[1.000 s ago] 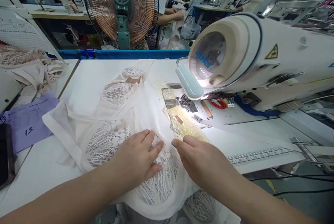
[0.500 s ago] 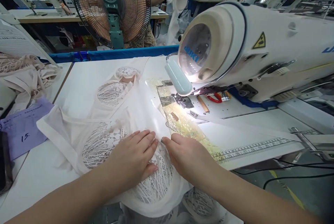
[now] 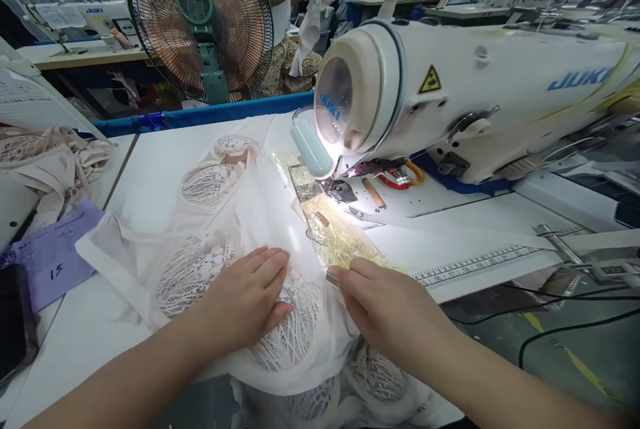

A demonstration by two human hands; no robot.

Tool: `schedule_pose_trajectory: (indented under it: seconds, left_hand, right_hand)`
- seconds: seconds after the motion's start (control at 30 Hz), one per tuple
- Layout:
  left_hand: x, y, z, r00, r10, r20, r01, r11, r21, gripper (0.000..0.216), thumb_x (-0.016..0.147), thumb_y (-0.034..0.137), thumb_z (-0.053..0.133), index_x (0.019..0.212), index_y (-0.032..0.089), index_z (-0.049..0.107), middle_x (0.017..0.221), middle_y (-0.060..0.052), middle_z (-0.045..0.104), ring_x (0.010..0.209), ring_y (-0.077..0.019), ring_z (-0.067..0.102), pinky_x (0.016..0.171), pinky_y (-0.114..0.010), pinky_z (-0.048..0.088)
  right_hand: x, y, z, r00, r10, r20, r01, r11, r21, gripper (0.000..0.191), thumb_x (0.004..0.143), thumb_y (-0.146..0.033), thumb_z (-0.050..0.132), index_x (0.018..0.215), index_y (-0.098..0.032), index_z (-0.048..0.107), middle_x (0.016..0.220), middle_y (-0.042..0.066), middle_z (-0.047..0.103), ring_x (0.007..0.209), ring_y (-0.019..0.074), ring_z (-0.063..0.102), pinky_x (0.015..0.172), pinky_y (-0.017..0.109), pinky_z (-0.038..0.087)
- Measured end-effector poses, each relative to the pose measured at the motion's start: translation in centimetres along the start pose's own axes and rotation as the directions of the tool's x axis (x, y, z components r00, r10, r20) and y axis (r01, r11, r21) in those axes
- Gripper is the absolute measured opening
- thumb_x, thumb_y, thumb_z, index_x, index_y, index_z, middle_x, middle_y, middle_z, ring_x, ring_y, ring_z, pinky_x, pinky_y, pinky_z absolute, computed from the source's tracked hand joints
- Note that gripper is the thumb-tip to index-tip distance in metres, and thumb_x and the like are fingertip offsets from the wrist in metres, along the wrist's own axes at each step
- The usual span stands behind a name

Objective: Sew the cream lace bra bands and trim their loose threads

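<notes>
A white lace bra (image 3: 293, 336) lies across the near edge of the table, joined in a string with others. My left hand (image 3: 247, 296) rests flat on it, fingers stretched out and holding nothing. Just to the right, my right hand (image 3: 377, 292) is closed with a small grey metal tip (image 3: 331, 276) poking out by the thumb; the rest of that tool is hidden in the fist. More bra cups (image 3: 205, 186) spread out behind the left hand. Beyond both hands stands the sewing machine (image 3: 380, 82), its lamp lit over the needle area.
A yellowish clear film (image 3: 340, 232) covers part of the machine bed, near red-handled scissors (image 3: 397, 177). At the left lie beige lace pieces (image 3: 55, 162), a purple slip (image 3: 60, 256) and a dark phone (image 3: 15, 319). Behind are a fan (image 3: 200, 22) and a person holding white pieces.
My right hand has drawn away from my left, to the right, and the metal tip shows more. The left hand stays flat on the lace. The camera view has shifted.
</notes>
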State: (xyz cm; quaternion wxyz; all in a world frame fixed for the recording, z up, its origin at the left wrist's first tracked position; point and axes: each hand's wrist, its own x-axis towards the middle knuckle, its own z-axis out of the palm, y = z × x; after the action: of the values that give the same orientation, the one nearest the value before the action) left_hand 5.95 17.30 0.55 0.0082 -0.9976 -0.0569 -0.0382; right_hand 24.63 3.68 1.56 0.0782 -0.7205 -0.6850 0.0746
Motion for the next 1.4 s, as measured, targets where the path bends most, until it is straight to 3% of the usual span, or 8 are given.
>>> schedule_pose_trajectory:
  seconds: [0.1,0.2,0.47,0.83,1.13,1.4]
  left_hand:
    - [0.1,0.5,-0.4,0.998,0.02,0.052,-0.02,1.0,0.013,0.046,0.089,0.038,0.046,0.122,0.007,0.053,0.123,-0.019,0.058,0.116,-0.0311,0.052,0.096,-0.043,0.046]
    - [0.0,1.0,-0.6,0.996,0.03,0.085,-0.034,0.999,0.043,0.055,0.087,0.05,0.047,0.13,0.015,0.048,0.125,-0.021,0.055,0.117,-0.0366,0.05,0.092,-0.049,0.046]
    - [0.0,1.1,-0.4,0.994,0.04,0.102,-0.046,0.997,0.055,0.059,0.086,0.057,0.043,0.13,0.018,0.05,0.125,-0.023,0.053,0.117,-0.039,0.05,0.088,-0.051,0.047]
    - [0.0,1.0,-0.3,0.997,0.04,0.059,-0.043,0.998,0.051,0.053,0.089,0.054,0.041,0.127,0.019,0.052,0.122,-0.021,0.054,0.116,-0.0378,0.05,0.087,-0.05,0.048]
    - [-0.1,0.9,-0.1,0.998,0.056,0.021,-0.057,0.997,0.059,0.055,0.088,0.055,0.04,0.126,0.018,0.053,0.12,-0.021,0.054,0.115,-0.0377,0.051,0.086,-0.05,0.048]
    - [-0.1,0.8,0.1,0.996,0.085,-0.013,-0.083,0.992,0.093,0.054,0.088,0.054,0.041,0.126,0.017,0.052,0.118,-0.021,0.054,0.112,-0.038,0.052,0.084,-0.051,0.049]
  right_hand:
    - [0.3,0.0,0.8,0.998,-0.03,-0.054,0.031,0.999,0.019,0.02,0.083,-0.012,0.047,0.095,-0.017,0.063,0.069,0.002,0.055,0.054,0.0155,0.049,0.046,0.026,0.017]
    - [0.9,-0.3,1.4,0.997,-0.038,-0.073,0.039,0.999,0.008,0.023,0.084,-0.012,0.048,0.099,-0.018,0.063,0.071,0.002,0.057,0.056,0.016,0.05,0.047,0.026,0.017]
    - [2.2,-1.1,1.8,0.998,-0.05,-0.048,0.049,0.999,-0.012,0.016,0.087,-0.011,0.048,0.087,-0.017,0.063,0.069,0.001,0.055,0.054,0.0137,0.046,0.048,0.026,0.017]
    - [-0.8,0.2,0.6,0.989,-0.144,0.025,0.145,0.988,-0.05,0.017,0.068,-0.001,0.055,0.074,-0.016,0.059,0.066,0.001,0.052,0.052,0.0132,0.043,0.046,0.027,0.013]
    - [-0.3,0.1,0.9,0.992,-0.086,-0.093,0.087,0.996,0.002,0.018,0.083,-0.009,0.045,0.084,-0.016,0.062,0.066,0.001,0.05,0.052,0.0135,0.041,0.046,0.027,0.017]
    - [1.0,-0.7,1.4,0.998,-0.065,0.005,0.065,0.998,0.024,0.015,0.083,-0.009,0.048,0.083,-0.017,0.061,0.071,0.003,0.054,0.058,0.0146,0.046,0.049,0.028,0.019]
